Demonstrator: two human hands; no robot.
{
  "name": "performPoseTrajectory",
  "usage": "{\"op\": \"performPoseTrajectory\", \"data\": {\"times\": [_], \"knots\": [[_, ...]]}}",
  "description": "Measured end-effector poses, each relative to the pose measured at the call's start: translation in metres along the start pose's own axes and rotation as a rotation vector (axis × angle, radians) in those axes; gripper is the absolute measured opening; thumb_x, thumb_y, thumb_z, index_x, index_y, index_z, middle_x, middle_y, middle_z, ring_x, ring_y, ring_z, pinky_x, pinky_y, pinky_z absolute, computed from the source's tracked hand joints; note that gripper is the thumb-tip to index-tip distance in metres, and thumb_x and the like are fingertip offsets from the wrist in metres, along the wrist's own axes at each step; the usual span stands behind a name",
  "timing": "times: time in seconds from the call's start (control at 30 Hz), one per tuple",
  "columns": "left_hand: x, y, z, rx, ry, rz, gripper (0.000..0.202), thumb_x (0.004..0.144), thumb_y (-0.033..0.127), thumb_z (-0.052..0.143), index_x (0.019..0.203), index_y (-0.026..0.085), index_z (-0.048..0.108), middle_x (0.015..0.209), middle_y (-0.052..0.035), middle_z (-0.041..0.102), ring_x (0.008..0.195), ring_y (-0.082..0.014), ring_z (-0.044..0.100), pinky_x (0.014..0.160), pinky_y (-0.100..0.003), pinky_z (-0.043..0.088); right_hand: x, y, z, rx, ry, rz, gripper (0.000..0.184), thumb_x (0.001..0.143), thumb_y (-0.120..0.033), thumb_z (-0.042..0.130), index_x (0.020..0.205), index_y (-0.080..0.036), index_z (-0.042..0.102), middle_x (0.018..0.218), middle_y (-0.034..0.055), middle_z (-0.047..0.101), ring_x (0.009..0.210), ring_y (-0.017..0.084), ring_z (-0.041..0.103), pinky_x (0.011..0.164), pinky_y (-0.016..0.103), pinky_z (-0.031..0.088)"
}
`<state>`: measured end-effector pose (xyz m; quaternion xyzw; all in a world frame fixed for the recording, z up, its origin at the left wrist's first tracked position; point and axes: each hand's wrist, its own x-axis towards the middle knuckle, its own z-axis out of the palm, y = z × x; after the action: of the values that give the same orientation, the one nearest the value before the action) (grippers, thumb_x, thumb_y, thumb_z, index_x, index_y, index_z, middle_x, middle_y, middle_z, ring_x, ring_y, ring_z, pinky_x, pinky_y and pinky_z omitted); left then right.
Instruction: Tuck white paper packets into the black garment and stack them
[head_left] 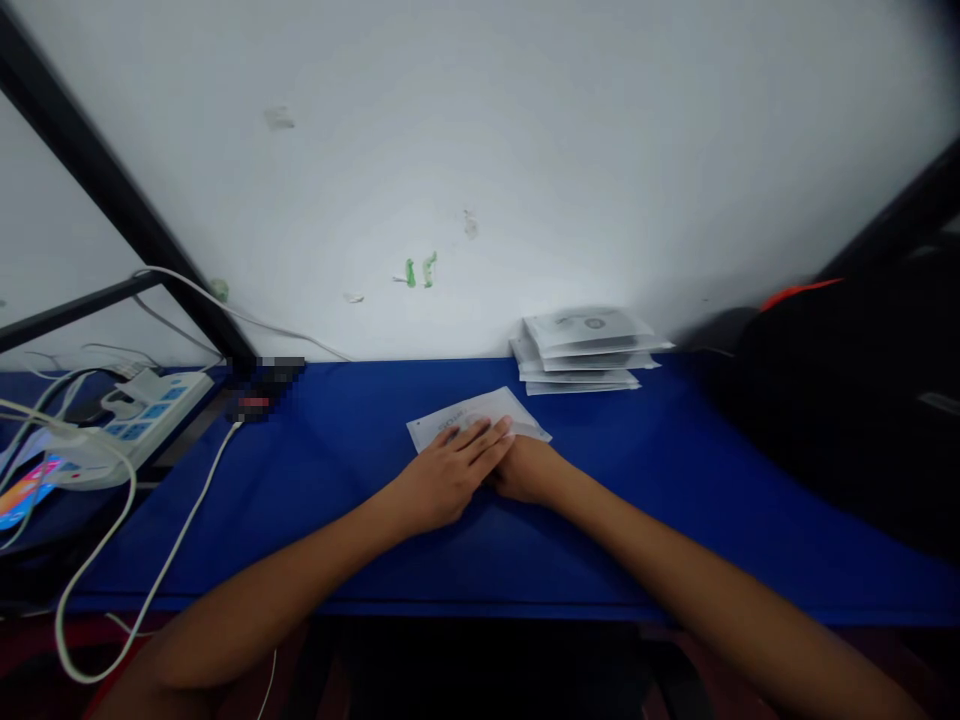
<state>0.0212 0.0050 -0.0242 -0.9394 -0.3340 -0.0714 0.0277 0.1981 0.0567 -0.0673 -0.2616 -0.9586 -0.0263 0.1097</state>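
Note:
A flat white packet (472, 412) lies on the blue table (337, 470), near its middle. My left hand (450, 470) rests on the packet's near edge, fingers stretched out flat and together. My right hand (529, 468) sits just beside it and partly under those fingers, at the packet's near right corner; its own fingers are hidden. A stack of several similar white packets (585, 350) stands behind, against the white wall.
A white power strip (142, 420) with cables lies at the left, cords (150, 590) trailing over the table's front edge. A phone with a lit screen (22, 495) is at far left. A black bag (855, 400) fills the right side.

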Motion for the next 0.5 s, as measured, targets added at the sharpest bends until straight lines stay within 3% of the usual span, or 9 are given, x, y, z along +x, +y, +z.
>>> {"op": "performPoseTrajectory", "data": {"times": [0.1, 0.17, 0.23, 0.3, 0.4, 0.5], "knots": [[0.000, -0.002, 0.000, 0.005, 0.059, 0.039, 0.077, 0.083, 0.001, 0.040, 0.152, 0.016, 0.010, 0.160, -0.0092, 0.018, 0.145, -0.0254, 0.022, 0.113, -0.043, 0.031, -0.002, 0.000, -0.011, 0.016, -0.037, 0.091, 0.032, 0.088, -0.022, 0.050, 0.113, -0.012, 0.068, 0.099, 0.0151, 0.073, 0.081, 0.025, 0.067, 0.072, 0.035, 0.051], [0.000, -0.005, -0.001, -0.002, 0.152, 0.049, 0.064, 0.088, 0.005, 0.040, 0.149, 0.012, 0.021, 0.155, -0.0136, 0.029, 0.140, -0.0253, 0.034, 0.110, -0.041, 0.038, -0.004, 0.003, -0.020, 0.063, -0.025, 0.152, 0.030, 0.092, -0.025, 0.048, 0.111, -0.013, 0.068, 0.096, 0.0133, 0.073, 0.078, 0.023, 0.067, 0.069, 0.032, 0.050], [0.000, -0.011, -0.001, -0.014, 0.278, 0.042, 0.044, 0.093, 0.010, 0.041, 0.136, 0.010, 0.041, 0.141, -0.0166, 0.049, 0.127, -0.0247, 0.050, 0.102, -0.040, 0.046, -0.007, 0.009, -0.028, 0.132, 0.013, 0.206, 0.027, 0.092, -0.028, 0.050, 0.108, -0.015, 0.067, 0.096, 0.0119, 0.073, 0.079, 0.022, 0.067, 0.069, 0.031, 0.049], [-0.001, -0.017, -0.001, -0.021, 0.388, 0.032, 0.025, 0.096, 0.014, 0.041, 0.116, 0.012, 0.056, 0.117, -0.0138, 0.065, 0.109, -0.0222, 0.062, 0.091, -0.038, 0.053, -0.009, 0.016, -0.035, 0.180, 0.067, 0.245, 0.024, 0.090, -0.030, 0.055, 0.104, -0.014, 0.066, 0.095, 0.0120, 0.072, 0.081, 0.022, 0.066, 0.069, 0.031, 0.049], [-0.003, -0.027, 0.000, -0.025, 0.487, 0.002, 0.020, 0.097, 0.016, 0.042, 0.098, 0.015, 0.062, 0.094, -0.0086, 0.070, 0.091, -0.0185, 0.067, 0.080, -0.033, 0.057, -0.012, 0.021, -0.041, 0.203, 0.199, 0.194, 0.020, 0.091, -0.031, 0.055, 0.098, -0.015, 0.064, 0.089, 0.0115, 0.070, 0.079, 0.023, 0.064, 0.070, 0.035, 0.050], [-0.004, -0.033, 0.001, -0.047, 0.570, -0.030, 0.018, 0.097, 0.017, 0.044, 0.096, 0.015, 0.062, 0.093, -0.0073, 0.071, 0.087, -0.0174, 0.068, 0.077, -0.031, 0.057, -0.013, 0.017, -0.045, 0.219, 0.428, 0.033, 0.019, 0.094, -0.027, 0.050, 0.107, -0.017, 0.060, 0.096, 0.0111, 0.067, 0.090, 0.022, 0.062, 0.078, 0.038, 0.052]]}}
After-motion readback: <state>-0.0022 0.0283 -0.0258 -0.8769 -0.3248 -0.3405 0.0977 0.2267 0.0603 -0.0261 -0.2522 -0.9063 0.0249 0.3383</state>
